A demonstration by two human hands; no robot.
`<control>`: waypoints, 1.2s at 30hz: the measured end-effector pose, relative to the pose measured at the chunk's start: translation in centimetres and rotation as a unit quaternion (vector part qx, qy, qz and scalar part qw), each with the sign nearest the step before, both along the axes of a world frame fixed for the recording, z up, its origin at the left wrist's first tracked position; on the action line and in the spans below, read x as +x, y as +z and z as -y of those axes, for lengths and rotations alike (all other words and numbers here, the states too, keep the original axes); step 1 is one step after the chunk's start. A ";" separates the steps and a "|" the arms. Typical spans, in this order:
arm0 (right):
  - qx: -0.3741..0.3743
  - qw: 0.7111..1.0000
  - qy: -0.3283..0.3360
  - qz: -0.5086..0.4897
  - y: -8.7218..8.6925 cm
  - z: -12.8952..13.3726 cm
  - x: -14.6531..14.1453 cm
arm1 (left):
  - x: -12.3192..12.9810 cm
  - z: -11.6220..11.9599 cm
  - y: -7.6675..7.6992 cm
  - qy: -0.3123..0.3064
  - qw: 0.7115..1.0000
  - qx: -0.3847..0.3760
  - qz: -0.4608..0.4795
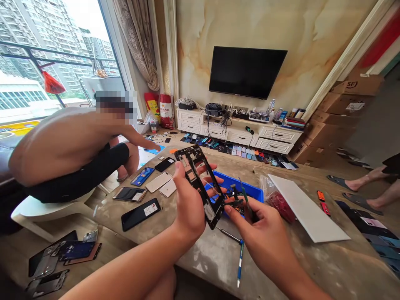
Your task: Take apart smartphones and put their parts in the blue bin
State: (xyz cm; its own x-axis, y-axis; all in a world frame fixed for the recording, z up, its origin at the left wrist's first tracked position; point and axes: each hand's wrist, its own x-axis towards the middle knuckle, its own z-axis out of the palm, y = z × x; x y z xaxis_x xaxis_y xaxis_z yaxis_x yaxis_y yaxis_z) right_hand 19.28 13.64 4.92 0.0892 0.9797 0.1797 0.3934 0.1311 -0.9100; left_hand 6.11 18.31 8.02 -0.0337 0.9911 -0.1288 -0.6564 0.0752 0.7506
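Observation:
My left hand [190,198] grips a black phone mid-frame [200,183], stripped of its screen and held upright above the workbench [200,246]. My right hand [259,235] pinches a small dark phone part [234,203] against the frame's lower edge, and a thin green-handled tool [246,202] sticks up from the same fingers. Below my hands lie a blue-handled screwdriver [240,262] and a thin metal tool [229,234]. A blue tray [246,187] of small parts sits just behind my right hand, partly hidden by it.
Several phones [140,213] lie left of my hands. A seated person [68,146] reaches across the bench's far end. A white board [308,208] and a red-filled plastic bag [276,200] lie to the right. Rows of phone back panels [237,150] cover the far bench.

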 end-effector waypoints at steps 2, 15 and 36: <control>-0.006 1.000 0.004 -0.015 -0.1 -0.1 0.0 | -0.1 0.0 0.0 -0.003 1.000 0.000 -0.001; -0.003 0.995 0.018 -0.101 -0.6 -0.7 -0.3 | -0.1 0.0 -0.1 0.022 0.999 0.041 -0.020; -0.042 0.985 0.075 -0.146 -0.9 -2.1 1.3 | -1.2 -1.6 -0.4 0.005 0.998 0.053 0.014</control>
State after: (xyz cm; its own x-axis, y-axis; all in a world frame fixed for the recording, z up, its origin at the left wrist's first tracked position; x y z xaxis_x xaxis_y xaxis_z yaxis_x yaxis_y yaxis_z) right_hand 20.62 15.77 3.98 -0.0217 0.9961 0.0860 0.0943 0.0877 -0.9917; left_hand 4.89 19.89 7.60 -0.0419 0.9988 -0.0246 -0.6773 -0.0103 0.7356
